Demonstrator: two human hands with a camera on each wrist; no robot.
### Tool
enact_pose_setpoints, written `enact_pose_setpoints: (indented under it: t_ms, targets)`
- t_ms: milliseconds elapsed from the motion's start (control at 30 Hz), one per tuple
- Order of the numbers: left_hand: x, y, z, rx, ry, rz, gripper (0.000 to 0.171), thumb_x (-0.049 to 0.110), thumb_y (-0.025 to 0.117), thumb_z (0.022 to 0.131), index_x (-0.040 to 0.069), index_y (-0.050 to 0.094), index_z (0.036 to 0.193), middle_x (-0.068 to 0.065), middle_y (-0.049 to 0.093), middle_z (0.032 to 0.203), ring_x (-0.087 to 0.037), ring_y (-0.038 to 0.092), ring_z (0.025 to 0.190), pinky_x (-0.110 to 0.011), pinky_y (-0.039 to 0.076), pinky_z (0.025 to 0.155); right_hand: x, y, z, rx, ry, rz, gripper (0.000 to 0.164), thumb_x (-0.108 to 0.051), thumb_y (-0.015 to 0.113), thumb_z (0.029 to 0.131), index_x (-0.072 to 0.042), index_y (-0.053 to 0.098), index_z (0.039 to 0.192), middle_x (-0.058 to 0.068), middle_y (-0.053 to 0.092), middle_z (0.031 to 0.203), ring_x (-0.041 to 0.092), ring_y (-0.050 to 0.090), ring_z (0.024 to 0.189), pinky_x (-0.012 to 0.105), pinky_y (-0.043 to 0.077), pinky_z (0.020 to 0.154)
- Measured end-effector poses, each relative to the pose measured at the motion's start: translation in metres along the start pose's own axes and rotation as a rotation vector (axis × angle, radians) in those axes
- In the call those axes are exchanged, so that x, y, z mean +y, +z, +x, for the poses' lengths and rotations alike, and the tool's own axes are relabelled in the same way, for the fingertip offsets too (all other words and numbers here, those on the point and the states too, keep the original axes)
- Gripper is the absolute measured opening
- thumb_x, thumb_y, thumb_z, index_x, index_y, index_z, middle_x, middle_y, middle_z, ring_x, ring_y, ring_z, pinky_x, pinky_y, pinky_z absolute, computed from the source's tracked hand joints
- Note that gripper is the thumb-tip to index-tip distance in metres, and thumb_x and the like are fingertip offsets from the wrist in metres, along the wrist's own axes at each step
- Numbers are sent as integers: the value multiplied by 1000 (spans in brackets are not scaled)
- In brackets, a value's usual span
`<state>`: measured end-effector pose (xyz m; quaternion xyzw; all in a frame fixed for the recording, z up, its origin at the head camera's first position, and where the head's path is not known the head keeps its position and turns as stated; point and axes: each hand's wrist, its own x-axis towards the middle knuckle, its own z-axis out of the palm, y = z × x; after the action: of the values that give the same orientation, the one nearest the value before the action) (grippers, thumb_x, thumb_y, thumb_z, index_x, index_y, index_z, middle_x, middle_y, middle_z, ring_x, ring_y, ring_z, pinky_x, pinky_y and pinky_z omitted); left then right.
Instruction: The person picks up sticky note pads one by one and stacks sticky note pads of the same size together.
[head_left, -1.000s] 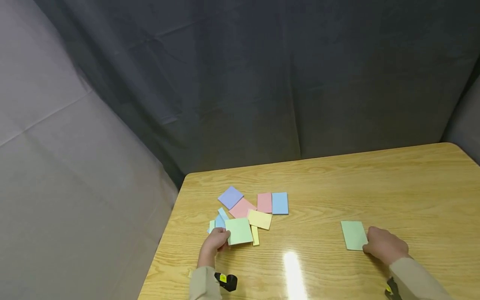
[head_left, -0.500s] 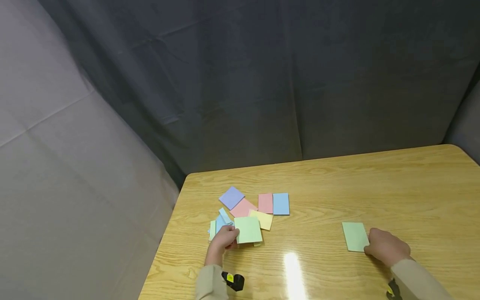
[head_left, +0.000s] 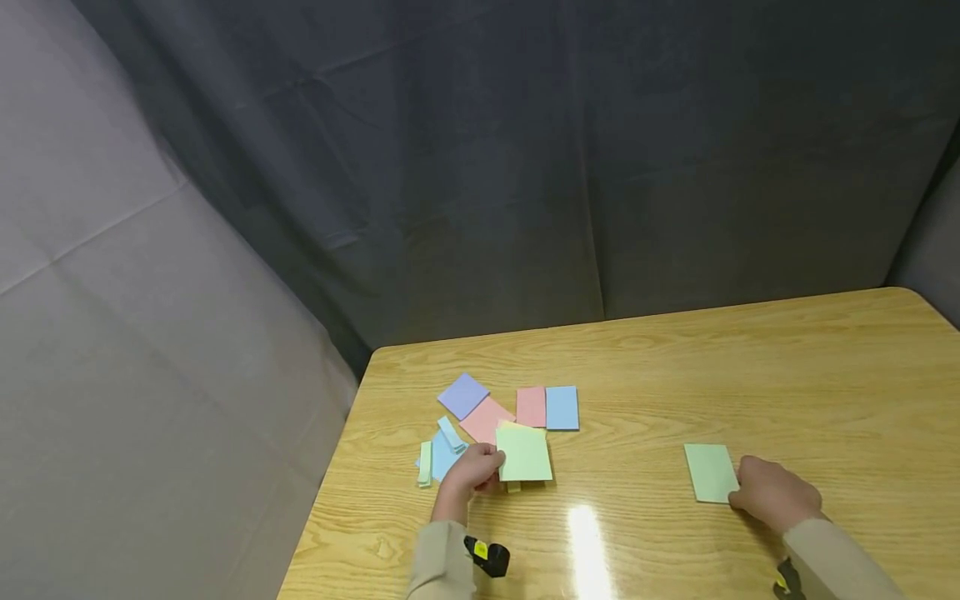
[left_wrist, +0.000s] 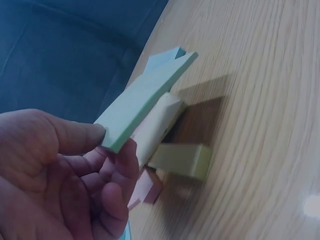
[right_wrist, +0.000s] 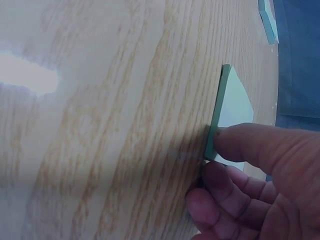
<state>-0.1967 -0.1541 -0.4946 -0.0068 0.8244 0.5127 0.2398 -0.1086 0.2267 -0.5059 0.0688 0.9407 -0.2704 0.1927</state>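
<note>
A square green sticky note pad (head_left: pixel 523 454) is pinched at its left edge between the thumb and fingers of my left hand (head_left: pixel 472 468). In the left wrist view this green pad (left_wrist: pixel 145 97) is held up above the table, over a cream-yellow pad (left_wrist: pixel 157 120) and a narrow yellow pad (left_wrist: pixel 182 161). On the right, a second green sticky note pad (head_left: pixel 710 473) lies on the table. My right hand (head_left: pixel 775 493) grips its near right corner, thumb on top in the right wrist view, where the pad (right_wrist: pixel 235 102) shows its darker green side.
Around the left hand lie a purple pad (head_left: pixel 462 396), a pink pad (head_left: pixel 486 419), narrow blue strips (head_left: pixel 451 435) and a narrow green pad (head_left: pixel 425 463). A smaller pink pad (head_left: pixel 531 407) and a blue pad (head_left: pixel 562 407) stand side by side behind. Curtains border the wooden table (head_left: pixel 637 533).
My left hand has carried the green pad to the right, off the blue strips and over the yellow pads. The right hand and its pad have stayed nearly still.
</note>
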Motion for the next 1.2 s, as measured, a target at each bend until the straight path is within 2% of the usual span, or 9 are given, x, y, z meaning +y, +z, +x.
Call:
enact_pose_setpoints:
  t_ms: [367,467,667,933,1200]
  targets:
    - [13,25,6,-19,16,-8,35,9,45,92,13,33,59,3,28,51,-9,22,43,-23,21,43,0,1,1,0,8,8,16,-11,59,74,-7,44,70,3,40,63,19,40,60,39,31,56]
    - [16,31,7,-30,22,21,36,11,45,93,14,32,60,3,28,50,-9,21,42,-23,22,43,-1,0,0,4,7,9,17,-11,59,74,-8,42,69,3,38,62,19,40,59,38,31,56]
    - [20,43,8,-54,38,49,36,11,45,94,14,34,60,1,33,50,-11,30,43,-23,27,44,-1,0,-1,4,7,3,17,-10,58,74,-8,42,68,3,36,61,18,39,58,36,30,55]
    - [26,55,7,-60,11,70,35,15,46,94,14,36,61,0,36,51,-11,28,43,-23,26,44,-1,-1,-1,-6,9,6,16,-10,58,76,-8,43,71,2,37,62,18,39,59,37,31,56]
    - [29,65,9,-81,20,71,35,14,46,94,14,36,61,1,33,50,-11,28,44,-23,26,45,1,0,0,0,2,10,19,-9,57,75,-9,39,67,1,33,60,16,36,56,37,28,55]
